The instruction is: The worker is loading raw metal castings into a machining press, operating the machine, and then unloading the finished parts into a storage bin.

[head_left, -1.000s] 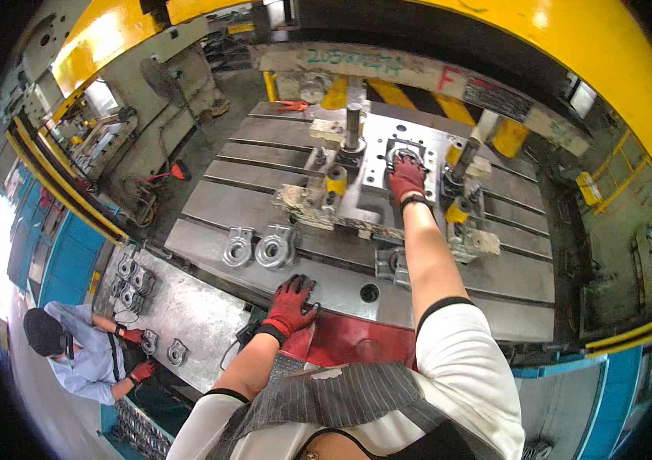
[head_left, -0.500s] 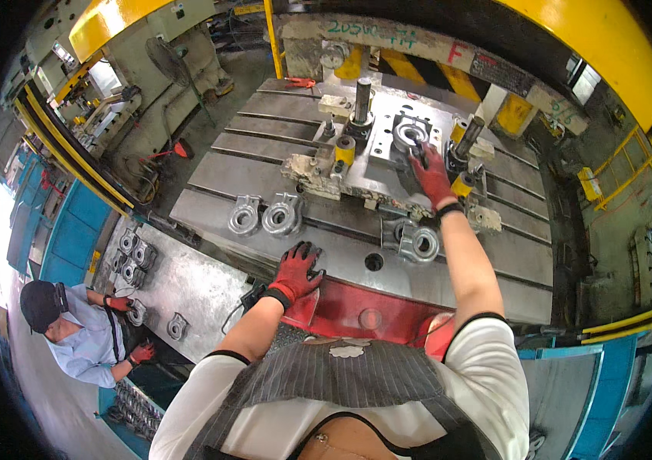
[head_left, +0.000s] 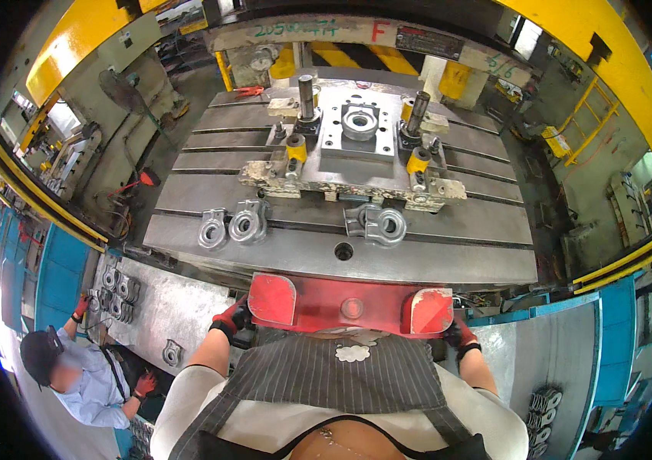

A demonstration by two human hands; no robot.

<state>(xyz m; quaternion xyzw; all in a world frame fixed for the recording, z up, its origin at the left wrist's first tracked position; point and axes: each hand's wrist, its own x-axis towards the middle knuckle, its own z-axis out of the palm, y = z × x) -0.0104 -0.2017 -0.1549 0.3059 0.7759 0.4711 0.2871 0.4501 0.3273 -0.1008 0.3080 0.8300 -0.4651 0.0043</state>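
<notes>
My left hand (head_left: 228, 317), in a red and black glove, is down at the left end of a red control panel (head_left: 318, 303), against a dark fitting there. At the panel's other end is my right hand (head_left: 460, 334), gloved alike and partly covered by the panel's edge. The fingers of both are too hidden to read. Beyond them, a ring-shaped metal part (head_left: 359, 123) sits on the bright plate of a die (head_left: 331, 146), with no hand on it. Two pairs of similar metal parts lie nearer, a left pair (head_left: 247, 222) and an overlapping right pair (head_left: 387, 225).
Two upright guide posts (head_left: 307, 98) and yellow blocks (head_left: 296, 147) flank the plate on the slotted press bed (head_left: 448, 253). At the left, a co-worker (head_left: 88, 372) stands by a metal table (head_left: 188, 295) holding several parts. More parts (head_left: 544, 410) are at the lower right.
My right hand has left the part on the die and come back to the panel's right end. My left hand has moved off the bed's front edge to the panel's left end.
</notes>
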